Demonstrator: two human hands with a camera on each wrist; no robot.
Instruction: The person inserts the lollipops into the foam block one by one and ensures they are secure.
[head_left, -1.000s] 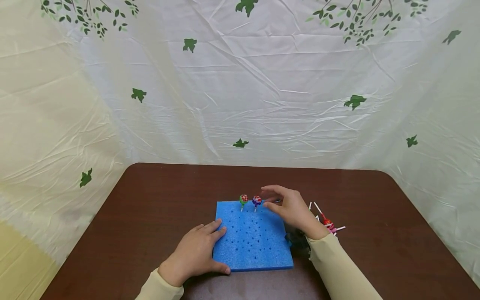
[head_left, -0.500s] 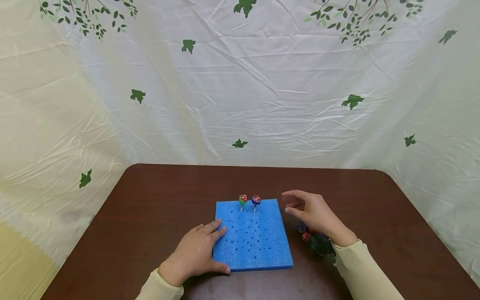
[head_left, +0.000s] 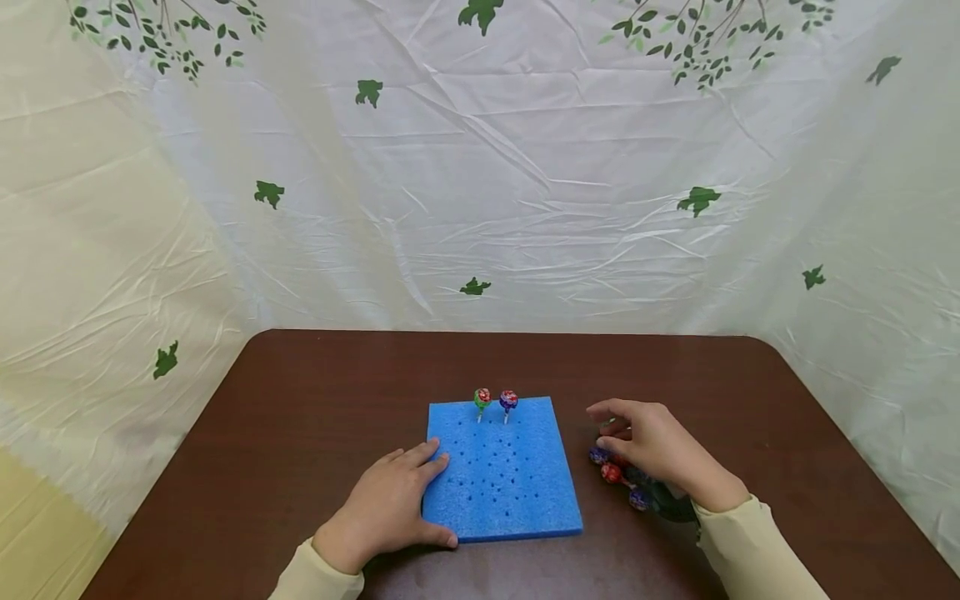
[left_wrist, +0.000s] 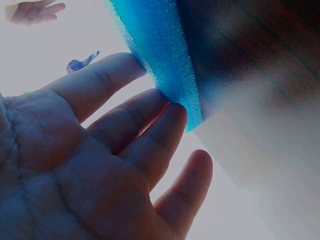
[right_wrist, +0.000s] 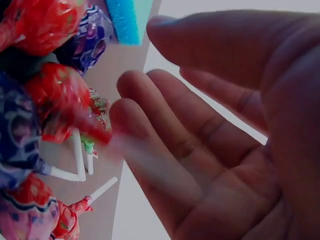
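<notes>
A blue foam board (head_left: 517, 517) with rows of small holes lies on the brown table. My left hand (head_left: 390, 504) rests along its left edge; in the left wrist view the straight fingers touch the side of the foam (left_wrist: 165, 55). Two lollipops, one green and red (head_left: 482, 398), one purple and red (head_left: 508, 400), stand upright in the far part of the board. Right of the board, my right hand (head_left: 660, 446) hovers over a pile of wrapped lollipops (head_left: 611, 473), partly hidden beneath it. In the right wrist view its relaxed fingers hold nothing, beside red-wrapped lollipops (right_wrist: 55, 100).
Behind the brown table (head_left: 322, 392) hangs a white curtain (head_left: 480, 183) with green leaf prints. Something dark (head_left: 671, 504) sits under my right wrist. White lollipop sticks (right_wrist: 77, 155) poke out of the pile in several directions.
My right hand has moved from beside the purple lollipop on the board rightward and nearer to me, over the pile. The left hand stays on the board.
</notes>
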